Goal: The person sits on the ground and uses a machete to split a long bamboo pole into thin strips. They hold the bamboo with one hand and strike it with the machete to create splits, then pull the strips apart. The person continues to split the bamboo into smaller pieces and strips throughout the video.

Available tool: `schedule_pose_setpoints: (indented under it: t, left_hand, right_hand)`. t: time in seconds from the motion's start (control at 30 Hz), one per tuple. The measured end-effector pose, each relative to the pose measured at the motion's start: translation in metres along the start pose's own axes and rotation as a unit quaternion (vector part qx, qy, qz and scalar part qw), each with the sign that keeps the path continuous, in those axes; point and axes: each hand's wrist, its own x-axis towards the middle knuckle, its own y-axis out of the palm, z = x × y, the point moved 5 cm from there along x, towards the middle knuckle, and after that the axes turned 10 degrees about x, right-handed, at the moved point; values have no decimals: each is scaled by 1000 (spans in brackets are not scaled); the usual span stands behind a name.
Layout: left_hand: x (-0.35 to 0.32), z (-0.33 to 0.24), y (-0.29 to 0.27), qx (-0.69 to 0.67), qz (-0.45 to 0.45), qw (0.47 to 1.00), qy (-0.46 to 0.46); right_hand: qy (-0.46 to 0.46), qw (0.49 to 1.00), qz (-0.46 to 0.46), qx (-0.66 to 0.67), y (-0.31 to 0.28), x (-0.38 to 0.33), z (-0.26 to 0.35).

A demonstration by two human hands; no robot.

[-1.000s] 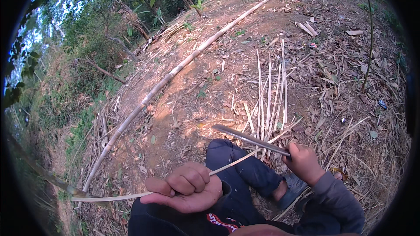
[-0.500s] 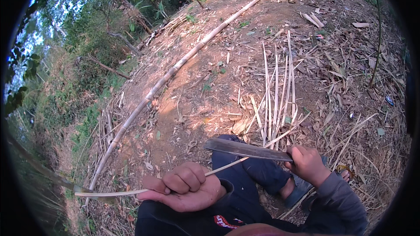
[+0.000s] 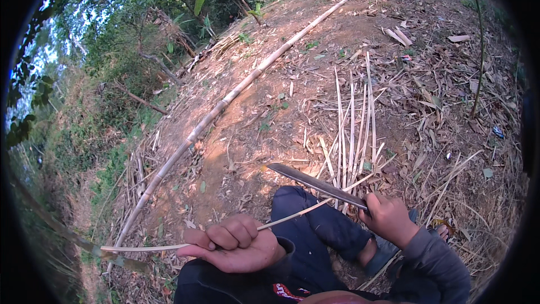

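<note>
My left hand (image 3: 233, 243) is closed around a thin pale bamboo strip (image 3: 298, 213) at the lower middle. One end of the strip sticks out to the left of my thumb, and the other runs up to the right across my bent knee. My right hand (image 3: 388, 218) grips the handle of a long machete (image 3: 318, 184), mostly covered by my fingers. The dark blade points up and left, above the strip and my knee. Whether the blade touches the strip I cannot tell.
Several split bamboo strips (image 3: 353, 124) lie on the ground ahead. A long bamboo pole (image 3: 225, 101) crosses the slope from lower left to the far side. Dry leaves (image 3: 427, 84) litter the right. A thin tree stem (image 3: 481, 50) stands there, and bushes (image 3: 84, 118) grow at left.
The machete's tip has swung upward, so the blade slants more steeply, and my right hand has shifted slightly down and left. My left hand keeps its hold on the strip, which bows a little more.
</note>
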Motion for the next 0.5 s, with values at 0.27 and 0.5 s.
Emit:
schedule_pose_setpoints:
  t: [0.27,0.5]
  left_hand:
    - [-5,-1,15,-32,48,998,-32]
    - [7,-1,13,16,68,997,23]
  right_hand:
    - [325,937,69,-112,33,-56,-153]
    - [225,970,40,-78,21,-18,-82]
